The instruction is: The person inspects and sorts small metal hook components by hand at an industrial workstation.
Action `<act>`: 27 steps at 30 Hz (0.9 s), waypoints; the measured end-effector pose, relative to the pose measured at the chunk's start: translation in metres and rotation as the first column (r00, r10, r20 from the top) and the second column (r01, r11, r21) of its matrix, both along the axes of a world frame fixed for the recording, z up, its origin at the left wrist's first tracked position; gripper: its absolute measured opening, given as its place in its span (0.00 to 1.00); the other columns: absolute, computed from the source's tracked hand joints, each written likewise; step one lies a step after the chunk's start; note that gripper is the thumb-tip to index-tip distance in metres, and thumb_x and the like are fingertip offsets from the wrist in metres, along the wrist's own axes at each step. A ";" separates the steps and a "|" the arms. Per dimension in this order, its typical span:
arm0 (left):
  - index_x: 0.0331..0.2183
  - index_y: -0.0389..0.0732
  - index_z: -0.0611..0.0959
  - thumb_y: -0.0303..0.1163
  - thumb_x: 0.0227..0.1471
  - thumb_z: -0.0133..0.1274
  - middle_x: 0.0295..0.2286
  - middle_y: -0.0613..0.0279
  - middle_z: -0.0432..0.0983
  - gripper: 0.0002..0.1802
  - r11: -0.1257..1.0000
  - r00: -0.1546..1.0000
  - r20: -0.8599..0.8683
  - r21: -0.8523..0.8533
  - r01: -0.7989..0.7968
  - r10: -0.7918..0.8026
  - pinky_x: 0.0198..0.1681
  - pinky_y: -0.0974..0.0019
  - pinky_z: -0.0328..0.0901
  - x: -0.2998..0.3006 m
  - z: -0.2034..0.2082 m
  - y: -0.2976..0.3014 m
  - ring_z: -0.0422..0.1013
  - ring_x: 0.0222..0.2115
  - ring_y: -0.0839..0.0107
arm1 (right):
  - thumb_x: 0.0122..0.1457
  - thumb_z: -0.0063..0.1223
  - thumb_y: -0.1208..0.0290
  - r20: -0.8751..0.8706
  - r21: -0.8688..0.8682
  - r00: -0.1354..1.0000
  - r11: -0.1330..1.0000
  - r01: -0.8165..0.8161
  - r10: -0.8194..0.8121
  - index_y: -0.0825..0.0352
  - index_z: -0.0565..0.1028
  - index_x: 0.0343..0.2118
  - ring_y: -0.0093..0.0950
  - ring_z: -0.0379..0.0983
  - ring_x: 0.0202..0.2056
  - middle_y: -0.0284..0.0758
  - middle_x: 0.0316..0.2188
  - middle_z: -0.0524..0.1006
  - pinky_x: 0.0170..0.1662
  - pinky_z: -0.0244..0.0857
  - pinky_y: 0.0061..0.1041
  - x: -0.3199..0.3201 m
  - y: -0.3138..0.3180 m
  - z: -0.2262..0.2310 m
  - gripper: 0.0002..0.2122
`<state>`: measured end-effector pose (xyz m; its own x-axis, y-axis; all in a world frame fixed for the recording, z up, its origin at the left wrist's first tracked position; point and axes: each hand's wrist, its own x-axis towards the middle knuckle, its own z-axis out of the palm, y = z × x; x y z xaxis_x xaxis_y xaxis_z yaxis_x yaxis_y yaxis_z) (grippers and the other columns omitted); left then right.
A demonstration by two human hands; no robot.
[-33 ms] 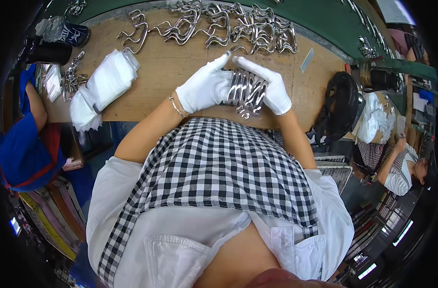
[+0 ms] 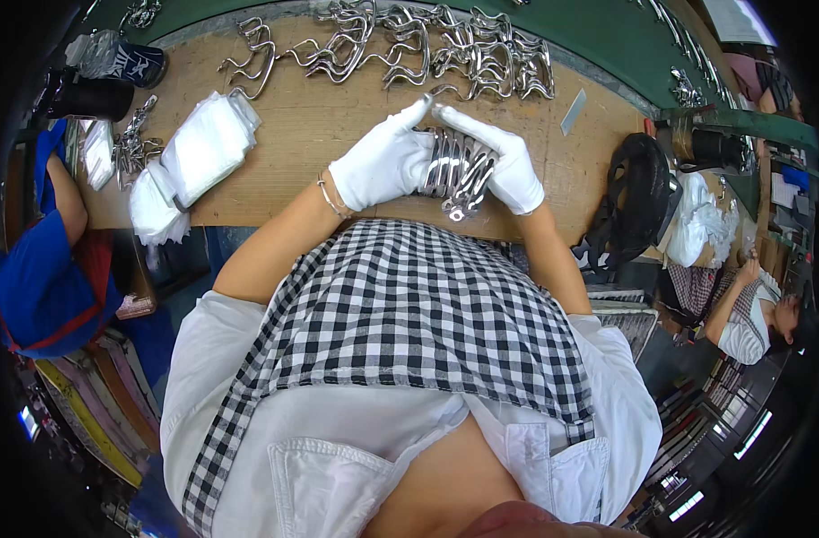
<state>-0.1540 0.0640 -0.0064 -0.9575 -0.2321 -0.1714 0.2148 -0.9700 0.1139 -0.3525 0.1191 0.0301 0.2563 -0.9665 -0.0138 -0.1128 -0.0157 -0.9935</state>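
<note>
Both my hands wear white gloves and meet over the near part of the table. Between them is a stack of shiny bent metal bars (image 2: 454,166), lying side by side with rounded ends toward me. My left hand (image 2: 387,160) is closed against the left side of the stack, thumb pointing away from me. My right hand (image 2: 508,166) curves round the right side, and its fingers partly hide the bars. Beyond my hands, a row of similar bent metal bars (image 2: 409,49) lies along the far part of the wooden table (image 2: 311,134).
A pile of white plastic bags (image 2: 212,148) lies at the left, beside a bundle of small metal parts (image 2: 136,139) and a dark cup (image 2: 140,65). A black bag (image 2: 638,202) is at the right edge. One person (image 2: 42,260) sits at left, another (image 2: 755,314) at far right.
The stack has shifted slightly between my hands, and the near ends of the bars now show as ring-like tips. My hands have hardly moved.
</note>
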 end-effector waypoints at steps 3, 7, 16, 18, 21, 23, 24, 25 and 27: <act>0.53 0.22 0.61 0.64 0.58 0.33 0.50 0.42 0.68 0.48 0.997 0.993 -0.117 0.078 0.021 -0.012 0.53 0.61 0.64 0.003 -0.014 -0.002 0.71 0.46 0.60 | 0.49 0.57 0.83 -0.115 -0.122 0.993 0.992 -0.039 0.025 0.67 0.73 0.53 0.33 0.66 0.57 0.41 0.55 0.70 0.59 0.59 0.27 0.001 0.001 0.005 0.24; 0.55 0.22 0.59 0.65 0.57 0.33 0.52 0.39 0.65 0.49 0.997 0.999 0.003 0.063 -0.036 0.036 0.56 0.56 0.61 0.003 0.007 -0.003 0.69 0.49 0.55 | 0.47 0.56 0.83 -0.304 -0.323 0.950 0.931 -0.171 0.069 0.65 0.79 0.44 0.35 0.67 0.56 0.43 0.54 0.71 0.57 0.61 0.28 -0.008 0.005 0.020 0.18; 0.55 0.21 0.59 0.65 0.58 0.31 0.51 0.35 0.66 0.50 0.996 0.997 0.029 -0.065 -0.066 0.068 0.55 0.54 0.64 0.009 0.024 -0.008 0.69 0.50 0.53 | 0.56 0.49 0.79 -0.296 0.176 0.955 0.984 0.029 0.025 0.64 0.72 0.53 0.30 0.74 0.48 0.40 0.50 0.75 0.53 0.65 0.26 -0.018 -0.002 0.029 0.20; 0.55 0.22 0.60 0.65 0.58 0.32 0.50 0.37 0.68 0.50 0.995 0.993 0.101 -0.088 -0.056 0.065 0.54 0.56 0.65 0.007 0.023 -0.005 0.70 0.49 0.55 | 0.56 0.50 0.80 -0.321 0.138 0.946 0.990 0.010 0.036 0.64 0.72 0.54 0.27 0.73 0.49 0.39 0.50 0.76 0.53 0.64 0.23 -0.016 -0.007 0.016 0.20; 0.55 0.22 0.61 0.65 0.57 0.35 0.51 0.39 0.67 0.49 0.998 0.999 0.048 0.067 -0.018 0.014 0.55 0.58 0.63 0.008 0.005 -0.004 0.70 0.48 0.54 | 0.55 0.55 0.80 -0.366 0.105 0.928 0.994 -0.029 0.066 0.65 0.72 0.54 0.24 0.73 0.48 0.36 0.48 0.77 0.53 0.64 0.22 -0.007 -0.018 0.012 0.21; 0.53 0.24 0.65 0.67 0.56 0.34 0.49 0.44 0.70 0.49 0.998 0.999 -0.027 0.040 0.046 -0.045 0.55 0.62 0.62 0.008 -0.008 -0.007 0.69 0.48 0.60 | 0.53 0.58 0.81 -0.390 0.107 0.907 0.987 -0.123 0.155 0.65 0.72 0.53 0.23 0.74 0.47 0.36 0.46 0.78 0.53 0.65 0.22 -0.001 -0.024 0.015 0.22; 0.51 0.25 0.67 0.67 0.56 0.32 0.48 0.47 0.72 0.49 0.995 0.991 -0.123 0.082 0.056 -0.046 0.59 0.63 0.57 0.007 -0.015 -0.005 0.66 0.50 0.62 | 0.50 0.58 0.83 -0.309 0.146 0.938 0.982 -0.118 0.158 0.65 0.73 0.53 0.23 0.74 0.46 0.37 0.46 0.78 0.52 0.66 0.21 -0.002 -0.026 0.008 0.23; 0.51 0.25 0.67 0.67 0.56 0.32 0.48 0.47 0.72 0.49 0.995 0.992 -0.120 0.081 0.057 -0.047 0.59 0.63 0.57 0.005 -0.011 -0.004 0.66 0.50 0.62 | 0.50 0.58 0.83 -0.306 0.144 0.939 0.983 -0.117 0.156 0.65 0.73 0.53 0.23 0.74 0.46 0.37 0.46 0.78 0.52 0.66 0.21 -0.002 -0.029 0.009 0.23; 0.51 0.28 0.68 0.64 0.59 0.27 0.50 0.53 0.72 0.45 0.998 0.947 -0.322 0.054 0.011 0.007 0.63 0.59 0.49 0.001 -0.002 0.000 0.64 0.53 0.67 | 0.47 0.55 0.87 -0.409 0.261 0.896 0.963 -0.068 0.174 0.66 0.73 0.52 0.23 0.74 0.45 0.38 0.45 0.78 0.50 0.67 0.20 -0.006 -0.034 0.013 0.25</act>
<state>-0.1527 0.0637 -0.0082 -0.9640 -0.2294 0.1341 0.2296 -0.9732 -0.0141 -0.3584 0.0847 0.0434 0.2888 -0.8834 -0.3690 -0.5361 0.1701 -0.8268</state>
